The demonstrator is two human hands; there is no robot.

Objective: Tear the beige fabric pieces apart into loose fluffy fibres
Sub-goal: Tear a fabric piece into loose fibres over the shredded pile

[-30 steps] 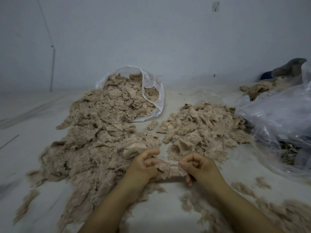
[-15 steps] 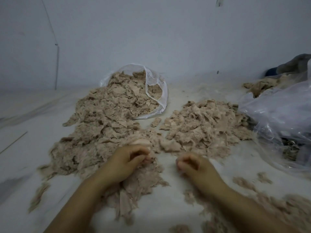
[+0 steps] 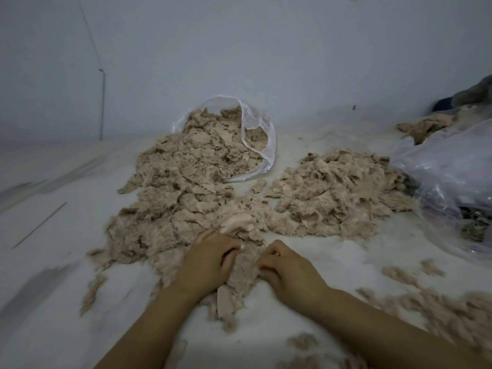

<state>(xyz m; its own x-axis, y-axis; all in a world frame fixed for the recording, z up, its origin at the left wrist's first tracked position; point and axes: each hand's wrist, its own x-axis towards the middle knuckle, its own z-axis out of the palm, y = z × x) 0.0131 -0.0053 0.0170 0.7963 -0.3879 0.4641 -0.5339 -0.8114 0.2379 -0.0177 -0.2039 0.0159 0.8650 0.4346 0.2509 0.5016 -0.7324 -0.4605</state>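
Observation:
A big heap of beige fabric pieces and fluff (image 3: 181, 198) spreads from a clear plastic bag (image 3: 262, 145) toward me on the white floor. A second heap (image 3: 335, 193) lies to its right. At the near end of the big heap my left hand (image 3: 210, 265) and my right hand (image 3: 287, 272) sit close together, fingers curled, each gripping one side of a beige fabric piece (image 3: 243, 270) between them. A flat scrap (image 3: 225, 299) hangs below that piece.
A large clear plastic bag (image 3: 452, 177) lies at the right with dark contents under it. More beige fabric (image 3: 426, 126) sits behind it by the wall. Loose fluff (image 3: 436, 310) is scattered at the lower right. A thin stick (image 3: 40, 225) lies at the left.
My hands parted and dropped to the heap's near end half a second ago. Now they have closed in together on a fabric piece there.

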